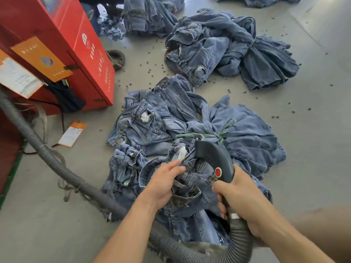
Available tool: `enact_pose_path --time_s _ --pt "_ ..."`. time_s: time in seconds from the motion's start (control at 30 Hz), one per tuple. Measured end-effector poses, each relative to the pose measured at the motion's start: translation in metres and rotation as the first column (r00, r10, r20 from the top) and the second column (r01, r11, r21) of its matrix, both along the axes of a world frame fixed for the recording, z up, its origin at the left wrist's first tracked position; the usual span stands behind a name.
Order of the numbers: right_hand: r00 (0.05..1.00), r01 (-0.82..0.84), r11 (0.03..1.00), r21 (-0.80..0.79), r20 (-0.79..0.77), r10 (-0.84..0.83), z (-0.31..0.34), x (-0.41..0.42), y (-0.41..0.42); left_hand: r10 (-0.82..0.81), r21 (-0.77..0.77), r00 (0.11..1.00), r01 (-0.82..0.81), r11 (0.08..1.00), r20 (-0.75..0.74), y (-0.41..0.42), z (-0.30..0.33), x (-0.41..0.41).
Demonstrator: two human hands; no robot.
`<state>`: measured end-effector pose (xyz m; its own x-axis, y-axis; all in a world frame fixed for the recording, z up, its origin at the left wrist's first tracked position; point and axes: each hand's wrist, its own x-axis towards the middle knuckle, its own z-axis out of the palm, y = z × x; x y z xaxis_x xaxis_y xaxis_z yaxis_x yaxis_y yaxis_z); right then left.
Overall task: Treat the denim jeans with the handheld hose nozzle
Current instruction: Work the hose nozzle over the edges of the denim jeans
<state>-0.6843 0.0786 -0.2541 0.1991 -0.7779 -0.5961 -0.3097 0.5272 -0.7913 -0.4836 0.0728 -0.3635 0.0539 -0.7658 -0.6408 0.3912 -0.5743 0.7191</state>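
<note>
Lying on the grey concrete floor point(284, 186), a bundle of denim jeans point(190, 120) is seen at frame centre, tied at the middle with a green cord point(212, 134). The nearest pair in the bundle is pinched at the waistband by the left hand point(165, 184), thumb on top, fingers curled under the fabric. The handheld hose nozzle point(215, 160) is gripped by the right hand point(241, 198), fingers wrapped round the handle just below the red button point(218, 171). The nozzle's mouth is pressed into the denim right beside the left hand's fingertips, just below the cord knot.

A grey ribbed hose point(47, 154) is run from the nozzle's base, looped under the right wrist, then led across the floor up to the left edge, with lint seen clinging along it. A red machine cabinet point(89, 59) is stood at upper left, with an orange label plate point(41, 59) fixed to it. A paper card point(72, 133) is laid on the floor near the cabinet. A second tied jeans bundle point(228, 50) is placed further back, well apart, and more denim piles point(150, 14) are visible at the top edge. Small dark bits point(150, 69) are scattered over the floor between the bundles.
</note>
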Motion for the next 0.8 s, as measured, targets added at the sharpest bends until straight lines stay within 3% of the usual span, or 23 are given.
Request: enact_pose_path --time_s 0.1,0.2,0.3,0.37,0.43,0.5,0.63,0.7,0.8 --pt "0.999 -0.049 0.999 -0.009 -0.007 0.049 0.005 -0.005 0.014 -0.041 -0.053 0.985 0.032 0.998 -0.167 0.003 0.004 0.004" --pt "0.992 -0.094 0.994 -0.05 -0.088 0.089 0.0 0.003 0.007 -0.063 -0.052 0.973 0.053 0.997 -0.223 0.005 0.006 0.005" --pt "0.986 0.069 0.989 -0.127 -0.139 -0.087 -0.01 0.0 -0.023 -0.057 -0.012 0.974 0.056 0.998 -0.22 0.005 0.006 0.001" --pt "0.975 0.198 0.967 -0.161 -0.07 -0.212 -0.007 -0.012 -0.035 -0.007 0.025 0.976 0.013 1.0 -0.216 0.004 0.004 0.002" --pt "0.973 0.221 0.961 -0.169 -0.026 -0.228 0.004 -0.019 -0.029 0.028 0.025 0.982 -0.024 0.999 -0.189 0.002 0.003 0.003" --pt "0.992 0.116 0.984 -0.135 -0.027 -0.12 0.013 -0.017 -0.007 0.07 0.027 0.984 -0.066 0.997 -0.165 -0.002 0.004 0.0" --pt "0.962 -0.191 0.973 -0.129 -0.22 0.159 0.004 0.008 0.018 0.098 0.005 0.951 -0.101 0.995 -0.293 -0.005 0.01 -0.013" --pt "0.968 -0.154 0.974 -0.168 -0.226 0.114 -0.002 0.014 0.005 0.099 -0.008 0.937 -0.108 0.994 -0.336 0.0 0.009 -0.014" --pt "0.989 0.03 0.985 -0.168 -0.141 -0.054 0.002 0.003 -0.019 0.132 -0.024 0.935 -0.148 0.989 -0.329 0.006 0.002 -0.012"
